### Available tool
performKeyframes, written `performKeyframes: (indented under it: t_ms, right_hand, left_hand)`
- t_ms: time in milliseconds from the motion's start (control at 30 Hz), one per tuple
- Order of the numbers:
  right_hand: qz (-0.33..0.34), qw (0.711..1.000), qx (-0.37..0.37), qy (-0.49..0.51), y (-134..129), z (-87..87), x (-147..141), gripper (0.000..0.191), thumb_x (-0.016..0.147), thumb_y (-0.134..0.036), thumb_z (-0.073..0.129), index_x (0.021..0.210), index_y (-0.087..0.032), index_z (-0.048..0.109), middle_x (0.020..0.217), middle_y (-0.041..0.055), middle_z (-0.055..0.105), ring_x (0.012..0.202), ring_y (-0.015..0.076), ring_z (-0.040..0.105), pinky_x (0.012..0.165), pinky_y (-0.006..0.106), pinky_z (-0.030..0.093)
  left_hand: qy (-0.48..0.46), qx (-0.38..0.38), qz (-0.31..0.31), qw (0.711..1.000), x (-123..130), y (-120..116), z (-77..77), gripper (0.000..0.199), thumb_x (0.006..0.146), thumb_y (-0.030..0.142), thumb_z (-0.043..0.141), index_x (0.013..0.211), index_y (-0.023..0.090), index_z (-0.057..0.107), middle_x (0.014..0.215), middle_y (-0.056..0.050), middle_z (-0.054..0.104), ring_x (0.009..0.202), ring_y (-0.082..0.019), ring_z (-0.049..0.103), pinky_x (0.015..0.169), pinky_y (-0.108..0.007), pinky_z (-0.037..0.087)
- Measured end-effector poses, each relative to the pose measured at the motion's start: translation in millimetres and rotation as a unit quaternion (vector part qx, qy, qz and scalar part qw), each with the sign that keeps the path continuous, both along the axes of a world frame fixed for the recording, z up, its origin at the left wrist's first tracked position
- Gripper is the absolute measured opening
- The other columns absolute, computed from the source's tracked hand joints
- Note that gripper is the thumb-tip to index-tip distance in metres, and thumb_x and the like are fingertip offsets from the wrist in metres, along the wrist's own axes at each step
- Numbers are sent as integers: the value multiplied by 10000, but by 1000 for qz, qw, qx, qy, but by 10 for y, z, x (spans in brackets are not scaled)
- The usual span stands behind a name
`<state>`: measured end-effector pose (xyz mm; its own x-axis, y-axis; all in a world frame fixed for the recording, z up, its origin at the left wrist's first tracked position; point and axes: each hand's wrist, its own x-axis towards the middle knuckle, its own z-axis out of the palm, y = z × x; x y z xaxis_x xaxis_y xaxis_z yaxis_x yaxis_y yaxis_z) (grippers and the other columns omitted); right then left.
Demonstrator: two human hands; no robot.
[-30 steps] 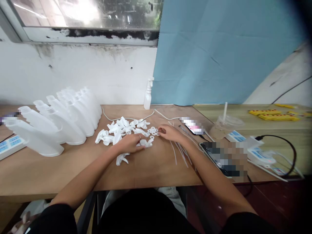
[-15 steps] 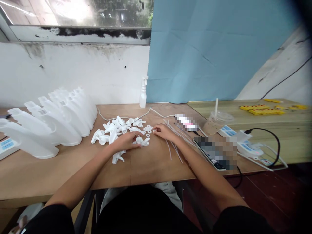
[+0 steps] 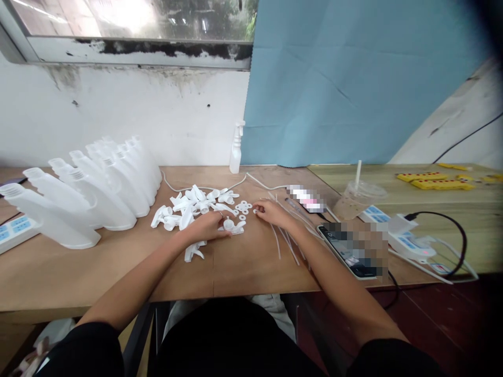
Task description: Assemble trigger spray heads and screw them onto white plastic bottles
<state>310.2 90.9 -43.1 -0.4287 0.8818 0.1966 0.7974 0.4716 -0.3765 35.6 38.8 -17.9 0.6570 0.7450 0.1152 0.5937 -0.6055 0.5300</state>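
My left hand is closed on a white spray trigger head just above the table. Its nozzle side points right, and the fingers hide part of it. My right hand pinches a small flat white washer between thumb and fingertips. Between the hands lies a small cluster of white ring washers, with one loose washer nearer me. A pile of white spray trigger heads spreads behind and left of my left hand. Another trigger head lies apart, nearer the table's front edge.
Rows of white bottles stand at left beside a power strip. A spray bottle stands by the wall. Thin clear tubes lie under my right forearm. A phone, a drink cup and another power strip sit at right.
The whole view has shifted slightly. Both hands keep nearly the same place over the table, with the washer and trigger head still in them.
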Motion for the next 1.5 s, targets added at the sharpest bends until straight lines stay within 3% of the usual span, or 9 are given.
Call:
performKeyframes:
  t_ms: [167,300,433,533,633,833,1100,1267,1500]
  right_hand:
    - [40,997,37,-50,11,-4,-35,302,781,-70,518,1004,-138,711,887,92,703,780,183,613,727,254,416]
    - [10,997,48,-58,32,-21,-30,326,766,-59,524,1031,-140,697,896,93,717,796,188,629,733,255,424]
    - [-18,996,79,25,-36,11,-95,300,795,-62,507,1014,-144,694,884,87,726,765,181,639,735,271,460]
    - [46,980,124,147,-200,76,-254,220,866,-167,537,1022,-195,689,892,51,728,723,161,638,723,282,497]
    - [161,948,168,217,-391,136,-454,171,909,-213,540,1001,-225,684,946,45,724,848,173,665,815,317,518]
    - [288,920,163,211,-526,139,-658,146,926,-205,519,951,-201,663,954,90,689,924,194,638,826,357,526]
    - [315,919,155,181,-570,143,-622,130,907,-199,544,958,-198,663,953,93,679,893,197,618,829,381,507]
    - [304,921,189,154,-543,82,-616,98,887,-233,581,966,-214,635,1092,102,645,988,214,592,892,401,490]
    - [289,919,242,115,-487,29,-587,100,863,-292,628,925,-213,636,1185,121,572,1078,253,545,905,426,477]
  left_hand:
    - [-9,-3,0,1000,3,5,-12,524,766,424,697,1222,200,568,746,21,554,687,-158,554,641,-253,388]
    - [-12,-7,3,1000,7,-2,-6,519,763,423,702,1217,205,572,756,19,559,684,-156,556,635,-253,389]
    - [-8,-6,-1,1000,14,-14,8,505,775,429,687,1222,226,565,746,22,558,680,-158,555,627,-254,382]
    - [-6,-13,7,1000,18,-17,9,541,773,436,682,1249,224,537,744,21,553,673,-161,548,626,-256,382]
    - [-13,-20,6,1000,14,-7,-6,539,760,454,689,1209,202,529,748,21,544,669,-159,537,613,-252,376]
    - [-31,-17,3,999,-4,32,-56,459,751,433,707,1084,176,523,705,41,506,637,-142,504,586,-245,356]
    - [-28,-7,-7,1000,4,13,-43,408,783,469,658,1052,186,540,718,31,516,645,-141,500,593,-246,352]
    - [-37,-15,3,999,1,17,-68,384,770,408,677,1011,198,465,719,35,525,632,-146,523,577,-243,371]
    - [-33,-2,-7,999,-17,14,-87,546,807,423,649,1213,234,336,834,10,631,680,-169,589,617,-253,399]
